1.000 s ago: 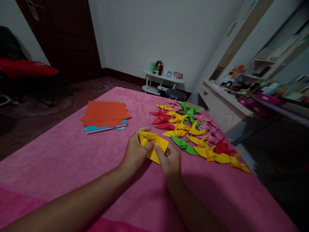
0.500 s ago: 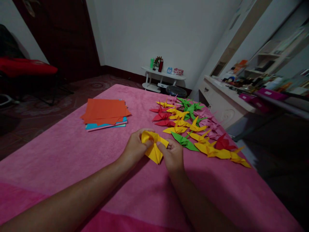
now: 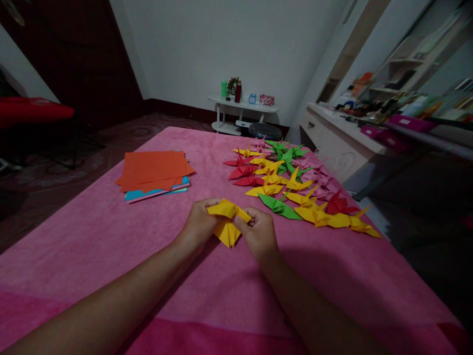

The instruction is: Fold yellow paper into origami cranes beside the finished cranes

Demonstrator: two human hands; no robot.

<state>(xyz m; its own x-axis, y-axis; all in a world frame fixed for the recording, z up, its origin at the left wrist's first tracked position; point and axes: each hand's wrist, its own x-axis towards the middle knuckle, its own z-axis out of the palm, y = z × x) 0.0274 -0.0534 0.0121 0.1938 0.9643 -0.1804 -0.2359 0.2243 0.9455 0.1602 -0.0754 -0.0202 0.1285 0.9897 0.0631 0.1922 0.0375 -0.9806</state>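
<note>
A partly folded sheet of yellow origami paper (image 3: 226, 231) is held between both hands, just above the pink-covered table (image 3: 162, 236). My left hand (image 3: 201, 219) grips its left side, with the fingers behind the paper. On the right side, my right hand (image 3: 258, 229) pinches the paper, its thumb near the middle crease. The top layer stands up in a curved flap, and pleats run down to the lower point. Nearest to my right hand lies a green paper crane (image 3: 279, 207).
Several yellow, red, green and pink paper cranes (image 3: 271, 190) cover the table's right side. A stack of orange paper (image 3: 153, 170) over blue and pink sheets lies at left. Beyond stand a small white shelf (image 3: 242, 104) and a cluttered dresser (image 3: 332, 143) at right.
The upper flap of the yellow paper has been bent over toward me, and the left thumb has slipped out of sight behind it. The view has shifted slightly.
</note>
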